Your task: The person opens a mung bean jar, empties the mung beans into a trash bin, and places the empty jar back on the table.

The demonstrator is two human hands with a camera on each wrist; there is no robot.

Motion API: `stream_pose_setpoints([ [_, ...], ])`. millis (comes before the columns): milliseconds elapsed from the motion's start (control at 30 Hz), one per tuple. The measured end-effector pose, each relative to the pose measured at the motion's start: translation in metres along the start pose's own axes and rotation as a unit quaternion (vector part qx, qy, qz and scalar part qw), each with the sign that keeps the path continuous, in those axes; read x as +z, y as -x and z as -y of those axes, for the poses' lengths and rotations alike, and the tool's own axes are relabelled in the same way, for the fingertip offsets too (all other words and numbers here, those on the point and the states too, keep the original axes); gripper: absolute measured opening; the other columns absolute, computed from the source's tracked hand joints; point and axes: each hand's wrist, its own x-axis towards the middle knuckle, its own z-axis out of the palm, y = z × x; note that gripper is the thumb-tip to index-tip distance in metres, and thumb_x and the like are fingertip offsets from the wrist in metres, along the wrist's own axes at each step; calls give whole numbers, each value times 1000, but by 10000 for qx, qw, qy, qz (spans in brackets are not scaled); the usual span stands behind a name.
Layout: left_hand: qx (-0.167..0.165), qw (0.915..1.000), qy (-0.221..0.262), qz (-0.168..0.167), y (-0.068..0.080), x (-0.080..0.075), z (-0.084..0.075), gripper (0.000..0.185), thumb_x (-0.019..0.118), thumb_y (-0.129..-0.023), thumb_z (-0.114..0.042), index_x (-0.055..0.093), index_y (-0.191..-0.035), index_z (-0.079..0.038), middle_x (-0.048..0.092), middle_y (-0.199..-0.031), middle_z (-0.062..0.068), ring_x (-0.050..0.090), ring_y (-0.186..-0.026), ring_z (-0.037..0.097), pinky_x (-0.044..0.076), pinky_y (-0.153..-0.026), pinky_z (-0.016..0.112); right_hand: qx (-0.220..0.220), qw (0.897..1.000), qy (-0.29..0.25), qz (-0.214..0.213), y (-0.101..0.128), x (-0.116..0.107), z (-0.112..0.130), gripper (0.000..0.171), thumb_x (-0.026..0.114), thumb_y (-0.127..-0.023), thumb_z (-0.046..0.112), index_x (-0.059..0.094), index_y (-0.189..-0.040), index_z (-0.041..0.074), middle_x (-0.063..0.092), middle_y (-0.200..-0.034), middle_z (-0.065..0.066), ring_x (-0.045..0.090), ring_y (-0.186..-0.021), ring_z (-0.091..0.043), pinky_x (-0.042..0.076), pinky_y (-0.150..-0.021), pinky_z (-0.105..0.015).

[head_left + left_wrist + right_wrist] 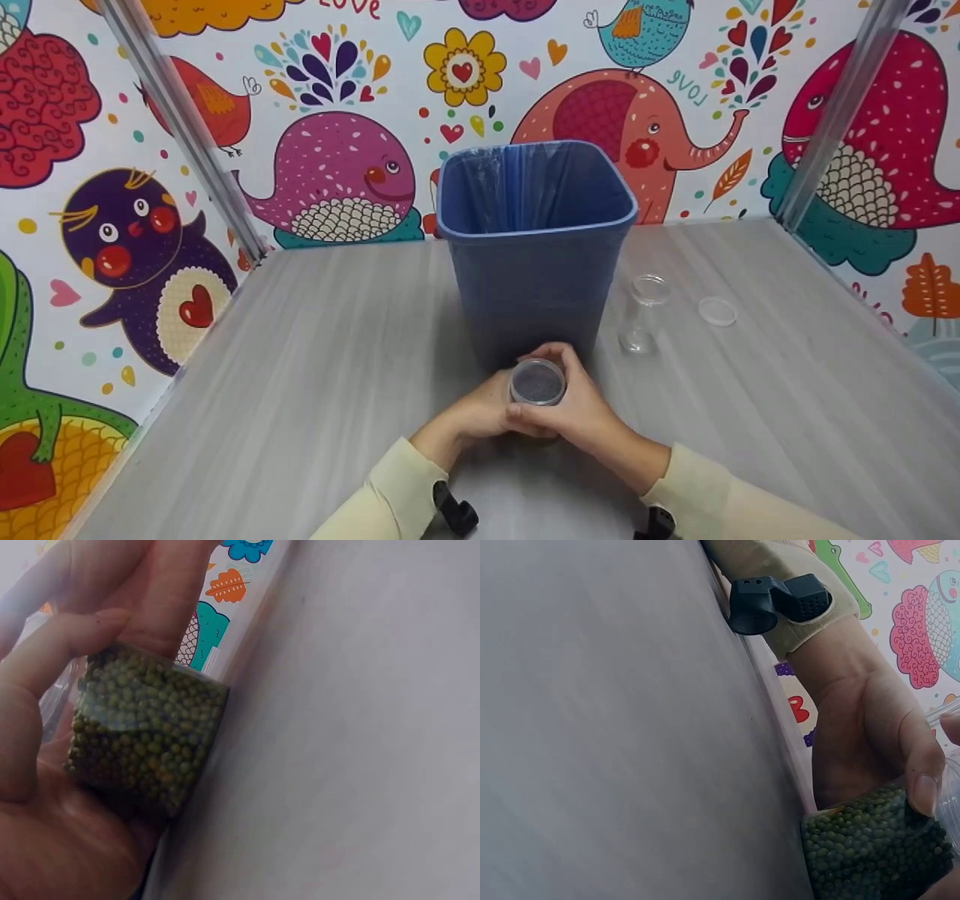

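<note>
**Bean jar held upright between both hands, just short of the bin**

The jar of green beans stood upright on the table, lid uppermost, both hands equally near. The left hand and right hand curled round its sides (fingers overlapping). The blue bin rose directly beyond, an empty jar and loose lid to the right.

A staged recording booth, probably in a lab rather than a home: a grey table under the hands, boxed in beyond and beside them by cartoon-animal wallpaper panels on metal frame posts.
</note>
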Motion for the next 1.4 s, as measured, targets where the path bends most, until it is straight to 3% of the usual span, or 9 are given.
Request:
stream_pose_setpoints([
  [233, -12, 10000, 42, 77, 0, 0, 0, 80, 90, -77, -6, 56, -150, -10, 68, -131, -2, 62, -116, 11, 49, -104, 27, 96, 9999, -92, -84, 0, 0, 1, 74, 97, -76, 14, 45, -127, 4, 66, -137, -19, 61, -126, -27, 42, -108, -29],
  [533, -11, 9999, 122, 102, -1, 0, 0, 76, 90, -78, -5, 58, -147, -9, 68, -131, -1, 63, -115, 12, 50, -103, 28, 143, 9998, 15, -134, 0, 1, 2, 68, 96, -76, 16, 46, -123, 5, 67, -137, -14, 62, -124, -26, 43, -109, -33],
  [800, 76, 10000, -21, 2, 0, 0, 0, 64, 91, -74, -4, 67, -133, -3, 72, -122, 0, 65, -107, 10, 51, -98, 26, 38, 9995, 282, -113, 2, 0, 3, 66, 95, -75, 19, 56, -127, 6, 67, -137, -7, 61, -126, -25, 43, -110, -40],
  [1067, -31, 9998, -163, -85, -2, 0, 2, 62, 93, -74, -6, 69, -131, -7, 74, -119, -5, 67, -106, 8, 52, -97, 25, -99, 9985, 530, 27, 0, -2, 1, 66, 96, -76, 22, 63, -132, 8, 69, -129, -7, 62, -117, -24, 45, -105, -42],
  [1400, 4, 9999, -135, -99, -1, 1, 1, 67, 93, -74, -5, 67, -135, -5, 73, -122, -2, 66, -109, 9, 51, -100, 25, -132, 9987, 494, 93, 0, -2, 0, 71, 95, -77, 21, 62, -139, 9, 68, -135, -10, 61, -123, -26, 43, -108, -40],
])
